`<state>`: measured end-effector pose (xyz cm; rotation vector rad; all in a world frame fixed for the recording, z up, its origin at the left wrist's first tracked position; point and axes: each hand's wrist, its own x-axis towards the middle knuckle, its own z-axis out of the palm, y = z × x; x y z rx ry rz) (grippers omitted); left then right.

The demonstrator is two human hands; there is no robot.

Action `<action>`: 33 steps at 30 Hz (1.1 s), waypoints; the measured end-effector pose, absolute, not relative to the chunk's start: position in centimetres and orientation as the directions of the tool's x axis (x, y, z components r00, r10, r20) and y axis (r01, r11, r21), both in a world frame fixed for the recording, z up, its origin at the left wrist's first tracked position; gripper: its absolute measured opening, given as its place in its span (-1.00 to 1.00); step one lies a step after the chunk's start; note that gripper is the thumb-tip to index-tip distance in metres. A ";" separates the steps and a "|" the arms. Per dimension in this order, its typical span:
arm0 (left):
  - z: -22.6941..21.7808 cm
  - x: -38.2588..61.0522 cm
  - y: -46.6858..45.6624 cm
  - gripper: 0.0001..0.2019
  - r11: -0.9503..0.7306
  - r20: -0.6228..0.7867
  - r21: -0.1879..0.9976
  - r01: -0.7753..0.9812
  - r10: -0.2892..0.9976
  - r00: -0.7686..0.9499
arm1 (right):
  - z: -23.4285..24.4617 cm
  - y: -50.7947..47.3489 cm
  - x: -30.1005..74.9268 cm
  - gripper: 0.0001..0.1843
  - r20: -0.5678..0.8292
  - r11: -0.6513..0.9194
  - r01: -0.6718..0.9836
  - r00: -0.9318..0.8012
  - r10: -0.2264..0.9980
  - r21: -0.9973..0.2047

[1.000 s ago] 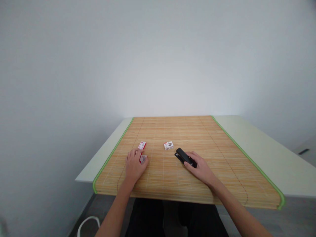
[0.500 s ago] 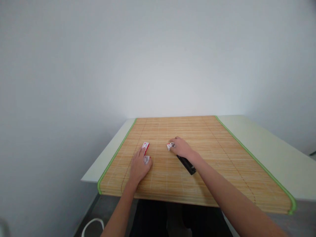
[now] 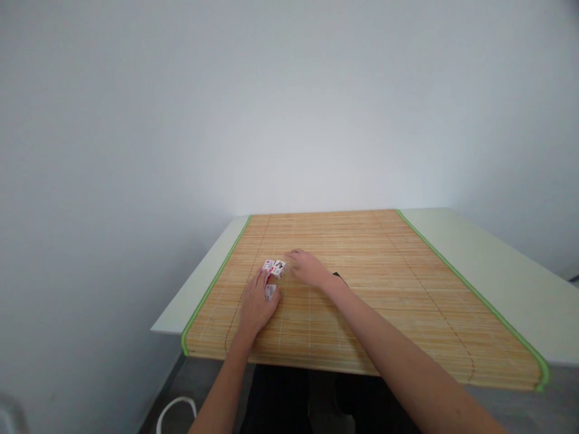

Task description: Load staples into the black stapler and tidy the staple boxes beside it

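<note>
Right hand on small box, left hand on red-white box

The right hand has its fingertips closed on the small box, just right of the red-white box near the mat's left edge. The left hand lies flat, touching the red-white box. Both are judged light, stiff cardboard, easily crushed; hold by the side faces. A stapler shows behind the right wrist.
</note>
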<state>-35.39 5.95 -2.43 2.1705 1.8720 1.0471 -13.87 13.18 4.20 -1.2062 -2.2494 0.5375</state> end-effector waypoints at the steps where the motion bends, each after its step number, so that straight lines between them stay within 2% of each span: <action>1: -2.4 -35.4 6.0 -0.43 -0.244 0.429 0.507 0.827 0.903 0.003 | 4.0 12.4 -12.0 -0.41 0.274 0.506 0.647 -0.430 0.860 -0.571; 4: -2.4 -35.6 6.3 -0.49 -0.235 0.413 0.606 0.760 0.909 -0.048 | 2.3 9.7 -6.2 -0.40 0.311 0.403 0.669 -0.259 0.914 -0.625; 7: -2.5 -35.9 6.5 -0.52 -0.224 0.382 0.697 0.681 0.920 -0.089 | -0.1 6.8 -3.0 -0.38 0.218 0.243 0.595 -0.114 0.969 -0.766; 14: -2.9 -36.0 6.4 -0.51 -0.188 0.342 0.740 0.646 0.932 -0.121 | -2.9 5.1 -11.7 -0.34 0.166 0.154 0.359 0.002 0.986 -0.921; 17: -2.8 -36.0 6.3 -0.51 -0.189 0.340 0.725 0.663 0.934 -0.106 | -2.7 6.5 -16.9 -0.34 0.104 0.085 0.342 0.036 0.994 -0.936; 21: -2.6 -36.1 6.4 -0.51 -0.204 0.341 0.721 0.662 0.936 -0.083 | -2.6 8.2 -21.0 -0.33 0.087 0.069 0.327 0.040 0.995 -0.943; 33: -3.0 -36.3 6.5 -0.52 -0.200 0.350 0.738 0.645 0.930 -0.113 | -3.3 9.7 -24.4 -0.29 0.082 0.053 0.247 0.109 0.991 -0.968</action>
